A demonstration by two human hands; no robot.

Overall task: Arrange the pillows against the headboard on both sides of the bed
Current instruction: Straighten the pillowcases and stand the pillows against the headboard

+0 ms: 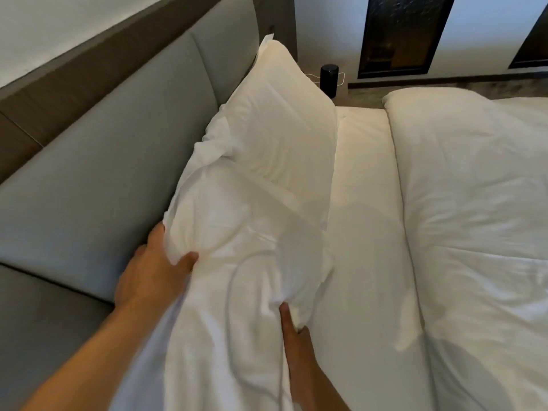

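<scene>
- A near white fabric pillow (237,262) fills the lower centre of the frame, its upper left edge lying against the padded grey upholstered headboard (98,161).
- The left hand (154,268), at centre left, grips that pillow's upper left corner: the thumb lies across the front of the cloth, and the other fingers are behind it, out of sight.
- The right hand (296,339), at lower centre, holds the pillow's lower right corner, thumb pressed into the creased fabric; the remaining fingers are tucked under the cloth and hidden.
- A second plump white pillow (281,123) stands tilted against the headboard in the upper middle of the frame, its near end overlapped by the pillow in the hands.
- A strip of white bed sheet (364,179) runs down the middle, just right of both pillows.
- A thick, wrinkled white duvet (474,203) covers the right side of the frame, its rounded edge touching the sheet.
- A small black cylindrical object (329,80) with a thin pale cord stands at upper centre beyond the bed, near the far pillow's top.
- Two dark-framed panels (400,37) hang on the white wall at upper right.
</scene>
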